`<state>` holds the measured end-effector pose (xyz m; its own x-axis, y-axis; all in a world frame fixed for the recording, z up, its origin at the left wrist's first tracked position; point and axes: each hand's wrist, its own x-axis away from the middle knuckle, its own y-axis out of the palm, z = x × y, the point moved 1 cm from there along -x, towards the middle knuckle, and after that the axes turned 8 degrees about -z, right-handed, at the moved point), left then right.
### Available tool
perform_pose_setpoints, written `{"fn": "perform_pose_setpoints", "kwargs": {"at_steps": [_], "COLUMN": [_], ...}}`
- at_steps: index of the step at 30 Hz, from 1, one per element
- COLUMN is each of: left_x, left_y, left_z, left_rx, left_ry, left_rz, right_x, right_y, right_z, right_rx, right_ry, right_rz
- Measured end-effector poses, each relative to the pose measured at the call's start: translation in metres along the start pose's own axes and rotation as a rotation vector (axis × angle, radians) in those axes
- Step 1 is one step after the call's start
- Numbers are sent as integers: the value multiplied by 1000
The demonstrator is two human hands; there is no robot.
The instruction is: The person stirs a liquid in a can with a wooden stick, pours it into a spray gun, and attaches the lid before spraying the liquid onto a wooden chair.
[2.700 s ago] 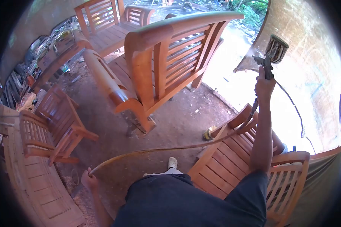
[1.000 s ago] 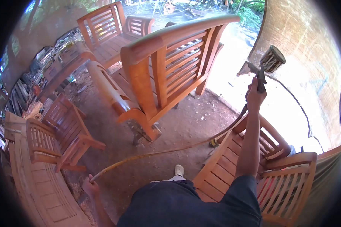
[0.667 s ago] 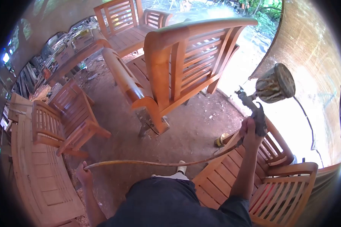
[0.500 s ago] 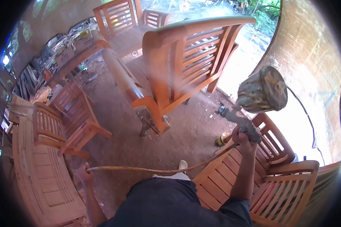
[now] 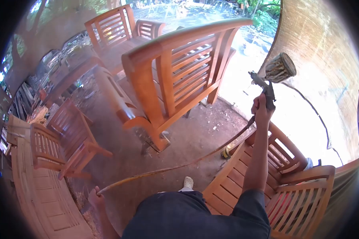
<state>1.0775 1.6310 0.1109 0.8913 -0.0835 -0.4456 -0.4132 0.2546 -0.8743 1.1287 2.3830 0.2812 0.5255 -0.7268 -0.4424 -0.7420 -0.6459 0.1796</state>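
My right hand [image 5: 262, 110] is wrapped round the handle of a spray gun [image 5: 265, 88], held up at the right of the large wooden bench [image 5: 163, 79]. A coated cup [image 5: 281, 67] is fixed to the gun. From the gun a hose [image 5: 159, 170] sags across to the lower left. There my left hand [image 5: 96, 198] is closed on the hose. The bench has a slatted back and a curved, glossy top rail, and the gun is apart from it.
A slatted wooden seat [image 5: 231, 179] stands at the lower right, with a small can [image 5: 226, 153] beside it. At the left are a small chair [image 5: 72, 139] and a carved panel [image 5: 52, 195]. Another chair [image 5: 114, 32] stands behind the bench.
My right hand has moved up with the spray gun and tilted it, and the cup is farther off. My left hand sits lower. The spray mist seen before at the nozzle no longer shows.
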Motion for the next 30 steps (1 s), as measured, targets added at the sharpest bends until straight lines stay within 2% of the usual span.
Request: {"fn": "perform_pose_setpoints", "kwargs": {"at_steps": [5, 11, 15, 18, 21, 24, 30], "left_x": [-11, -17, -22, -29, -28, -34, -51], "left_y": [3, 8, 5, 1, 15, 2, -25], "left_z": [35, 47, 49, 46, 6, -6, -26], "left_rx": [-15, 9, 22, 59, 56, 27, 58], "left_ry": [33, 37, -4, -25, -10, -13, 57], "left_rz": [44, 52, 14, 24, 48, 122, 128], "right_x": [-54, -104, -134, -105, -67, -12, 95], "right_y": [-13, -32, -34, -12, 0, 14, 49], "right_z": [13, 21, 23, -15, -33, -59, -124], "right_rx": [50, 91, 83, 33, 79, 74, 197], "right_ry": [1, -37, -193, -104, -72, 10, 125], "right_rz": [127, 246, 415, 375, 304, 220, 115]}}
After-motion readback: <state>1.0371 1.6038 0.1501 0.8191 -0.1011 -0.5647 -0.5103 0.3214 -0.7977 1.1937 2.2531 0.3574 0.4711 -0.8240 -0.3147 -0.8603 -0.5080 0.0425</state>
